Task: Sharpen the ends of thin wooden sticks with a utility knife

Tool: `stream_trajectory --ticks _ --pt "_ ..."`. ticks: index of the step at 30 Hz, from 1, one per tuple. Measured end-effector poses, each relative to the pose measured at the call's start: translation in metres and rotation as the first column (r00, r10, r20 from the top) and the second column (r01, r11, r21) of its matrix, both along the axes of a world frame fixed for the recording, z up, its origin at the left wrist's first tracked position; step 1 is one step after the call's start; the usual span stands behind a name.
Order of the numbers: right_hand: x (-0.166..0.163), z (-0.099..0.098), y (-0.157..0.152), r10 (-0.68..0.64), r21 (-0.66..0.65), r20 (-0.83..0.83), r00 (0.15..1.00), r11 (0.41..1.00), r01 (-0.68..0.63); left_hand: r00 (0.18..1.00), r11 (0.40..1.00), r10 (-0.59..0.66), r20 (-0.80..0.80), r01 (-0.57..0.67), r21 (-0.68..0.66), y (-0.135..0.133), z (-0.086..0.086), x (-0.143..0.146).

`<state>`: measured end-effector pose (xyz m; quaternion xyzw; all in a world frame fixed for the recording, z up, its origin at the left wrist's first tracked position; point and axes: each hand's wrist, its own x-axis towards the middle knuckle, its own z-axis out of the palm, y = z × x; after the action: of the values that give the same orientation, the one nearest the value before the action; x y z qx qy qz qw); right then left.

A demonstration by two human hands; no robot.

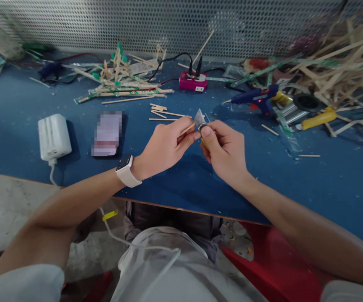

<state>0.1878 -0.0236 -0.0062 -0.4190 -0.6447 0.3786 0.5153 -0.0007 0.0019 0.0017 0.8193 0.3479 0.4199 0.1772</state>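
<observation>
Over the middle of the blue table, my left hand [172, 140] is closed on a thin wooden stick [187, 129], whose end points toward the blade. My right hand [225, 147] grips a utility knife [201, 119] with a wide metal blade tilted upward; its handle is mostly hidden by the fingers. Blade and stick end are very close together, and I cannot tell whether they touch. Just beyond my left hand lie several short cut sticks [159, 111]. A white smartwatch [128, 171] is on my left wrist.
A blue glue gun [257, 98] and a yellow-handled tool [318, 119] lie at right, before a heap of wooden strips [341, 67]. Behind my hands stands a pink power strip [193, 82]. Bundled sticks [121, 90], a phone [108, 134] and a white power bank [54, 136] are left.
</observation>
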Motion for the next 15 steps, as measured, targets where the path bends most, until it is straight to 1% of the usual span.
stream_trajectory --ticks 6,11,15 --pt "-0.0003 -0.0031 0.0001 0.007 0.009 -0.030 1.000 1.000 -0.007 1.000 1.000 0.005 0.008 -0.005 0.009 0.0009 -0.0003 -0.0003" --pt "-0.0007 -0.0053 -0.0002 -0.007 0.014 -0.018 1.000 1.000 0.008 1.000 1.000 -0.002 0.003 0.002 0.028 0.0010 0.0000 -0.0005" --pt "-0.0017 -0.0052 -0.0010 -0.018 0.015 -0.019 1.000 1.000 0.018 0.999 1.000 0.020 -0.031 -0.019 0.025 -0.0003 0.0021 -0.0004"
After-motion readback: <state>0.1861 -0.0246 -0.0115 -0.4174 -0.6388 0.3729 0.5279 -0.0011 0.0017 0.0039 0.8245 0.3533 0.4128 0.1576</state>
